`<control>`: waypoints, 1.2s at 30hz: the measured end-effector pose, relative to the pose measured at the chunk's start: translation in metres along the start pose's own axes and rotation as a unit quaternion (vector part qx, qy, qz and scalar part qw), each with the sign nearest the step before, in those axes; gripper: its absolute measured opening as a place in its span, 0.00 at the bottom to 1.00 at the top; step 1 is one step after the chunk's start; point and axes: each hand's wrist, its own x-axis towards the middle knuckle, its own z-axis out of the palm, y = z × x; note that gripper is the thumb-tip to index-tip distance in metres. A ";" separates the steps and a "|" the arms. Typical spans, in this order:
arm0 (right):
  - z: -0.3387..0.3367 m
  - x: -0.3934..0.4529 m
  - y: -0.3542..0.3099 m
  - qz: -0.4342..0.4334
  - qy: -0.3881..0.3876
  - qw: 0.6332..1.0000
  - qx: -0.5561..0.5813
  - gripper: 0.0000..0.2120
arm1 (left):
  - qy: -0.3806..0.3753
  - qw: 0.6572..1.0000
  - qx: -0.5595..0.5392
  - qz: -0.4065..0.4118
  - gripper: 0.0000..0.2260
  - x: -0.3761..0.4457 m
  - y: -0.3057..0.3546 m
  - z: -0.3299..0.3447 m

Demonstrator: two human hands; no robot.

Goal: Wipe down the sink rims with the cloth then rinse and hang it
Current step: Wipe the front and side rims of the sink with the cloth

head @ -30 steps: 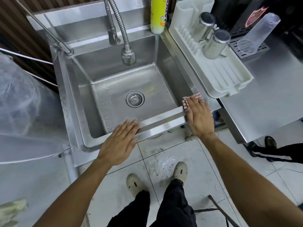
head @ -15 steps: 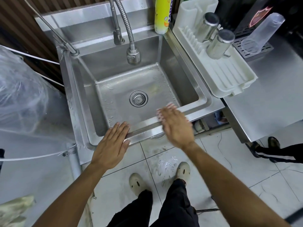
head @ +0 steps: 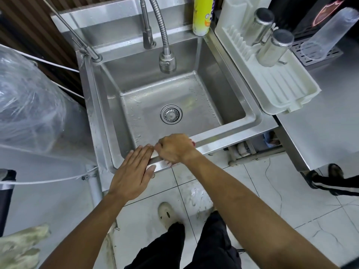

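A steel sink [head: 229,139] fills the middle of the head view, its drain [head: 171,114] in the wet basin floor. My right hand [head: 174,149] sits on the front rim with fingers curled over a pink cloth [head: 193,143], which shows only as small bits at the hand's edges. My left hand [head: 134,171] lies flat on the front rim just left of it, fingertips almost touching the right hand. A flexible spray faucet [head: 167,61] hangs over the back of the basin.
A white dish rack [head: 272,88] with two steel cups [head: 275,47] sits on the right counter, a clear plastic cup [head: 328,33] beyond it. A yellow bottle [head: 202,15] stands at the back rim. A plastic-wrapped bundle [head: 29,101] lies left. Another person's shoes [head: 334,171] are at right.
My right hand has slid the cloth leftward along the front rim from the right corner until it meets my left hand. The left hand has stayed on the rim.
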 end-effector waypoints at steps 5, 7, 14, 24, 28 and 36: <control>-0.041 -0.028 0.143 0.141 -0.016 0.987 -0.078 0.20 | -0.014 1.000 -0.006 0.012 0.27 -0.002 -0.009 -0.001; -0.052 -0.042 0.178 0.183 0.015 0.979 -0.086 0.23 | -0.013 1.000 -0.010 0.012 0.27 -0.003 -0.012 -0.001; 0.008 -0.008 0.027 0.138 0.092 0.983 -0.077 0.21 | -0.005 0.999 0.030 -0.013 0.28 -0.016 -0.026 -0.003; 0.037 -0.051 0.056 0.042 0.245 0.969 -0.015 0.20 | 0.004 0.999 0.032 -0.026 0.28 -0.025 -0.044 -0.005; 0.018 -0.061 0.105 0.172 0.285 0.943 -0.018 0.17 | 0.000 1.000 0.031 -0.005 0.27 -0.025 -0.053 -0.008; 0.065 -0.017 -0.068 0.088 0.203 0.975 -0.008 0.20 | 0.036 0.998 0.021 -0.054 0.27 -0.031 -0.048 -0.011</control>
